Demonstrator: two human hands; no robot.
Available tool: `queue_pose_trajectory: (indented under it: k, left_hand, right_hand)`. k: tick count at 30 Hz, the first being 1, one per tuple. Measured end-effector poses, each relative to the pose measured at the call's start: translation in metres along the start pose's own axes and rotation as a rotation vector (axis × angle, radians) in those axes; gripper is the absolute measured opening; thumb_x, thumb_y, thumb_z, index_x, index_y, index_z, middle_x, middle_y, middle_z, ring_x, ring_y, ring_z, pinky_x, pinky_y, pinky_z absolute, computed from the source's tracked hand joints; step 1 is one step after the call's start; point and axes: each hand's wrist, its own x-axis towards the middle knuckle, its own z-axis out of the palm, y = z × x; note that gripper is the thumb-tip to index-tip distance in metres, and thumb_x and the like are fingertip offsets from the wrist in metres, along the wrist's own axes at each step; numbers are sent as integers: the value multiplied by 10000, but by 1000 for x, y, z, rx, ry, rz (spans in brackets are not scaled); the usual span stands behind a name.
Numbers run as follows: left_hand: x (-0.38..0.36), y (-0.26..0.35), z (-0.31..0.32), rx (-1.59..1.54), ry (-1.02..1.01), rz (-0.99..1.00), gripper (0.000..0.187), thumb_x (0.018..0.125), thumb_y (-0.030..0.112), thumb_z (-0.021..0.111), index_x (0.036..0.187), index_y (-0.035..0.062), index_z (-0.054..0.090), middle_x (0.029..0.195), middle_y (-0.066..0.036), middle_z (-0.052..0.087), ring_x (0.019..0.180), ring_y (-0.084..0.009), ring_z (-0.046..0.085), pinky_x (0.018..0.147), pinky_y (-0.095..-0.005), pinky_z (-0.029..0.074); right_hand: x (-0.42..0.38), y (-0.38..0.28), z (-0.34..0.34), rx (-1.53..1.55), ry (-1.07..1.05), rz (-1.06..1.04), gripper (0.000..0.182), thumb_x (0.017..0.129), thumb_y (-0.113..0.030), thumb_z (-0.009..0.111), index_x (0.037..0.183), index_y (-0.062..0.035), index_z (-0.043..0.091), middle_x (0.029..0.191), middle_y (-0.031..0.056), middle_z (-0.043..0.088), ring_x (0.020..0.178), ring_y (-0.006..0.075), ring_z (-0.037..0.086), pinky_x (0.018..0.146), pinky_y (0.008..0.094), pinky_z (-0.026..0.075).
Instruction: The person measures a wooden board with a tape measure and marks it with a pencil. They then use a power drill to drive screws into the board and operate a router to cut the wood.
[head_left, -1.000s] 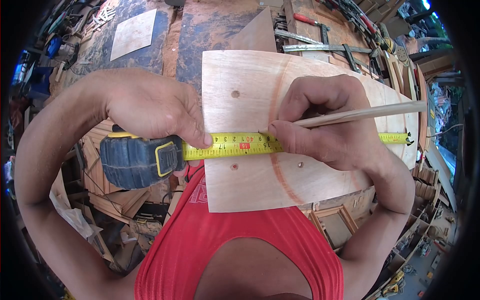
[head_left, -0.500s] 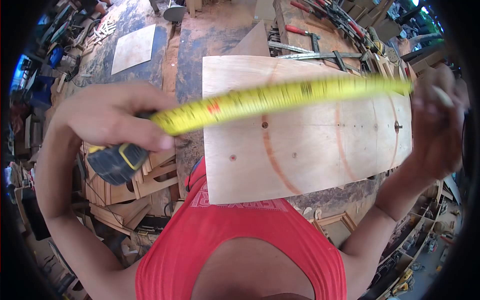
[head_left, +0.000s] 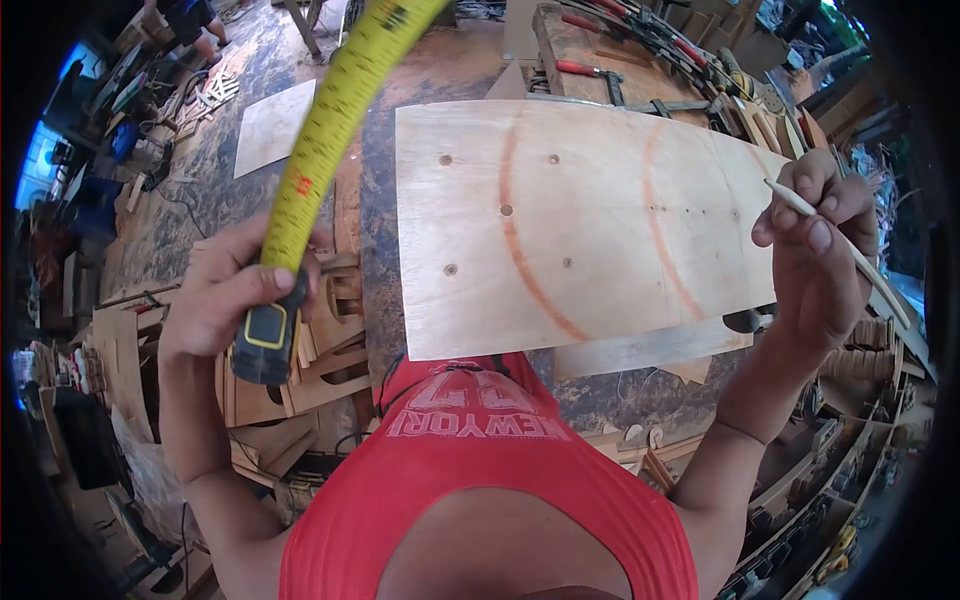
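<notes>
My left hand [head_left: 230,290] is wrapped round a black and yellow tape measure [head_left: 264,345], the thumb at the mouth of the case. Its yellow blade [head_left: 325,145] stands out long and slopes up out of view at the top; the far end is hidden. A pale pencil [head_left: 795,200] with a pointed tip is pinched in my right hand [head_left: 825,235], above the right end of a plywood panel [head_left: 610,230]. Curved reddish-brown lines and several small round holes or spots mark the panel, which lies on the workbench in front of me.
Sawdust covers the worn workbench [head_left: 375,250]. A smaller thin sheet [head_left: 275,128] lies at its left. Red-handled clamps [head_left: 590,70] are at the back right, and cut wood pieces [head_left: 310,370] pile up near the left. Part of another person [head_left: 195,25] shows at the far left.
The tape blade, stretched across the panel between both hands before, now points up and away. My right hand is off its end. My left hand has turned and moved lower.
</notes>
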Motion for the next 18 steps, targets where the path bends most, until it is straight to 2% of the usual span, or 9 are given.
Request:
queue_pose_trajectory:
  k: [3,5,7,10,11,14,15,18]
  left_hand:
    - [-1,2,-1,-53,-181,-115,401,952,279,636,1173,-55,649,913,-98,684,800,-163,665,768,-278,530]
    - [2,12,-4,6,-271,-188,370,989,283,610,1143,-48,674,910,-89,692,814,-157,670,776,-274,531]
    - [13,22,-8,65,-392,-281,366,1033,286,565,1112,-44,700,895,-73,710,829,-141,674,783,-271,531]
    - [46,37,-13,207,-631,-374,397,1033,309,562,1124,-50,704,873,-70,724,814,-137,675,772,-276,531]
    - [58,35,-16,298,-709,-344,396,1038,300,546,1115,-50,716,866,-76,736,780,-124,670,760,-272,528]
    - [83,38,-14,471,-821,-407,386,1038,289,536,1098,-39,730,869,-77,745,760,-111,664,746,-269,521]
    - [88,39,-12,482,-834,-454,380,1040,286,525,1082,-24,742,880,-71,751,751,-100,660,733,-259,510]
    - [98,46,-11,466,-890,-432,381,1038,295,529,1089,-18,741,884,-63,753,746,-101,664,722,-262,511]
  right_hand:
    - [-9,-6,13,29,87,55,97,899,-7,619,981,-32,576,1046,155,541,853,214,624,701,357,610]
    - [-17,-9,17,6,89,76,121,891,-12,604,987,-31,531,1059,142,483,899,200,581,755,346,601]
    - [-23,-12,28,-25,140,60,132,886,-21,614,977,-32,520,1049,140,483,891,196,575,752,348,601]
    - [-22,-17,48,-66,228,13,134,880,-37,652,950,-37,538,1009,147,541,817,198,602,687,361,608]
    - [-21,-18,56,-69,246,8,140,879,-41,655,948,-37,534,1001,144,542,805,195,596,681,361,605]
    - [-22,-19,72,-72,276,44,150,881,-49,661,959,-33,534,943,134,554,760,186,579,648,362,594]
    - [-25,-18,76,-75,290,68,152,882,-54,663,962,-31,536,931,132,557,757,187,581,643,362,594]
    - [-31,-13,82,-134,284,92,159,880,-38,672,972,-23,544,907,136,563,760,195,609,639,347,601]
